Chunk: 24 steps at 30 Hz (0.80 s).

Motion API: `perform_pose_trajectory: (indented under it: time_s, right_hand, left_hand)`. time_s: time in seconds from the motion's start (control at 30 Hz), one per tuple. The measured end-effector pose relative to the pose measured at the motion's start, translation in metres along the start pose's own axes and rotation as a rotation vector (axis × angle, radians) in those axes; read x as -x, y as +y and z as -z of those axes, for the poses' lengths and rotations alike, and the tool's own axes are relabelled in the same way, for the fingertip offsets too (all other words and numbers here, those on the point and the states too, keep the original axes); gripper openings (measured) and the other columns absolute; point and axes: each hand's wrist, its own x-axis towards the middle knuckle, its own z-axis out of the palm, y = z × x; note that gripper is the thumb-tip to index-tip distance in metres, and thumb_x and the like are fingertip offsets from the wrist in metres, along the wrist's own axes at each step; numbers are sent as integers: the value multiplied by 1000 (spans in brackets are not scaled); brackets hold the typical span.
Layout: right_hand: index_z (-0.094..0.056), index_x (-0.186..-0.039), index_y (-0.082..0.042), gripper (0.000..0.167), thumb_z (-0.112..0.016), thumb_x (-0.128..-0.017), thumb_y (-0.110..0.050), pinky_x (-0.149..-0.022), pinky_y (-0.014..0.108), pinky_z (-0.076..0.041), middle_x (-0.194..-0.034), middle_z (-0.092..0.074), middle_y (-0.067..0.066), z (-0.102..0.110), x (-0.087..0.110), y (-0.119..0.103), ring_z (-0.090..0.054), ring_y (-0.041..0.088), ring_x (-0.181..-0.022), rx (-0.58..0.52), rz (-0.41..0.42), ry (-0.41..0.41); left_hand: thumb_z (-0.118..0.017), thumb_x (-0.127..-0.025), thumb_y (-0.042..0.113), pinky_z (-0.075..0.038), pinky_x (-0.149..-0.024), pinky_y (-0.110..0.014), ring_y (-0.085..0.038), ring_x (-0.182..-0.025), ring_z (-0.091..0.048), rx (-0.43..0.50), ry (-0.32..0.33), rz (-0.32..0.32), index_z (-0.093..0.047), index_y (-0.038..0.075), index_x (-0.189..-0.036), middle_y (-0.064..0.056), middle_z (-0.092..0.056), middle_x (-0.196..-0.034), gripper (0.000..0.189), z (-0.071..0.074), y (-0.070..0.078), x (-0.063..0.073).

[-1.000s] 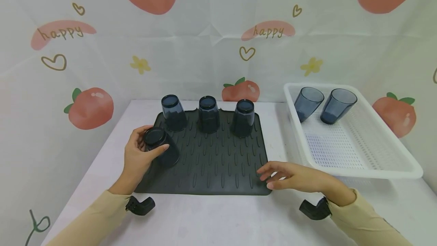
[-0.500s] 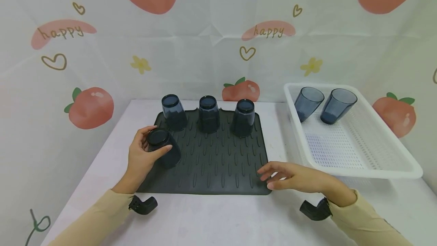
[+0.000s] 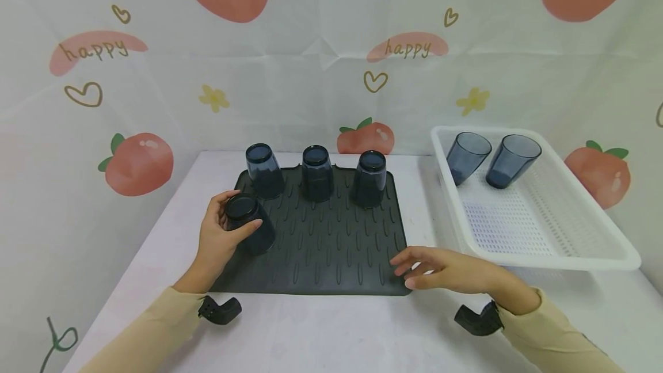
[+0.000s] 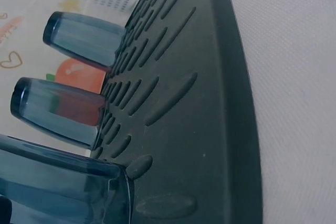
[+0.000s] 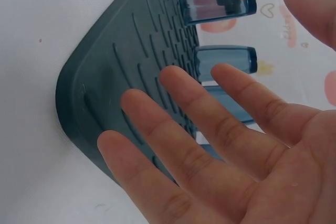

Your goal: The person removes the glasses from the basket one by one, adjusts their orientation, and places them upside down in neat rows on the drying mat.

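With thumb and fingers around its sides, my left hand point(image 3: 216, 243) grips a dark blue drinking glass point(image 3: 258, 236). The glass is upside down, its rim at the left part of the black drying mat point(image 3: 321, 263). In the left wrist view, the lower end of the held glass point(image 4: 58, 182) meets the ridged mat point(image 4: 205, 150). Behind it, three more upside-down glasses stand in a row: a left glass point(image 3: 266, 178), a middle glass point(image 3: 317, 180) and a right glass point(image 3: 369, 186). My right hand point(image 3: 448, 269) holds nothing; its fingers point(image 5: 189, 98) spread over the mat's front right corner.
A white perforated basket point(image 3: 559, 262) stands on the right of the white table point(image 3: 321, 332). Two blue glasses lean in its far end, one glass point(image 3: 466, 159) left of the other glass point(image 3: 511, 161). A printed cloth point(image 3: 300, 91) hangs behind the table.
My left hand has shifted slightly right with the glass, most of it in the first half second. The right hand, the other glasses and the basket stay as they were.
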Motion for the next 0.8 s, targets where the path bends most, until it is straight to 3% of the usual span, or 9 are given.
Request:
perform_pose_trajectory:
  time_s: [0.27,0.5,0.8]
  right_hand:
    - [-51,-132,-7,41,-60,-97,-26,-89,29,-48,-126,-59,12,2,1,-4,-53,34,-119,-9,5,-2]
    - [-51,-132,-8,41,-59,-97,-26,-92,42,-46,-126,-59,11,2,1,-5,-54,31,-118,-4,-2,2]
    - [-51,-132,-7,41,-60,-96,-25,-91,35,-47,-127,-59,12,2,1,-4,-53,34,-119,-15,1,-4]
  left_hand:
    - [-74,-80,-4,-39,-95,-7,-2,-113,-51,-7,-7,25,-37,3,-139,9,-50,-121,70,0,1,0]
    - [-75,-81,-1,-37,-96,-6,-1,-115,-49,-19,-27,53,-35,2,-142,11,-48,-123,73,2,0,-1]
    - [-76,-80,-1,-39,-94,-6,-1,-114,-51,-16,-51,51,-35,4,-142,10,-49,-123,74,5,-2,-2]
